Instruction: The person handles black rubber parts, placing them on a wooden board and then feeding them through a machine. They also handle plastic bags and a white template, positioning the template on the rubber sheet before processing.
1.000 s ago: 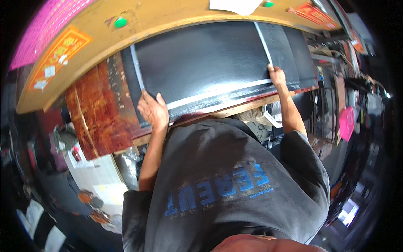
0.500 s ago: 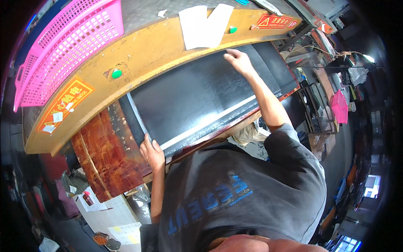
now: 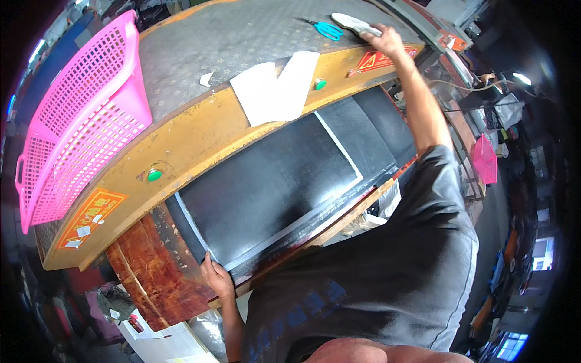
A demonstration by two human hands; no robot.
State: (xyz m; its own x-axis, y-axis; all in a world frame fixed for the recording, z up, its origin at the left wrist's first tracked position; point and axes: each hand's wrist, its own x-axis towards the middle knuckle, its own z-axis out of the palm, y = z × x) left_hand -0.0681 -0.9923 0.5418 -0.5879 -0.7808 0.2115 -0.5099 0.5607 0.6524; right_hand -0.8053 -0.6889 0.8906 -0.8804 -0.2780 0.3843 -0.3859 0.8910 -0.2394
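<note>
A black sheet [image 3: 266,193] with pale strips along its borders lies on the dark bed under a yellow machine beam. My left hand [image 3: 218,278] is at the sheet's near left corner, thumb and fingers closed on the edge. My right arm stretches over the beam to its grey patterned top. There my right hand [image 3: 385,42] grips the near end of a long, flat, whitish object [image 3: 352,24] with rounded ends; its exact kind does not show. Scissors with blue handles [image 3: 328,30] lie just left of that object.
A pink perforated basket [image 3: 91,127] stands at the beam's left end. White paper pieces [image 3: 290,88] hang over its front, near green buttons [image 3: 320,84]. A stained reddish-brown board [image 3: 157,266] lies left of the sheet. Racks and a pink container [image 3: 484,158] are at right.
My right hand has left the space above the black sheet and moved far and right onto the whitish object. My left hand stays at the sheet's corner. The view has shifted.
</note>
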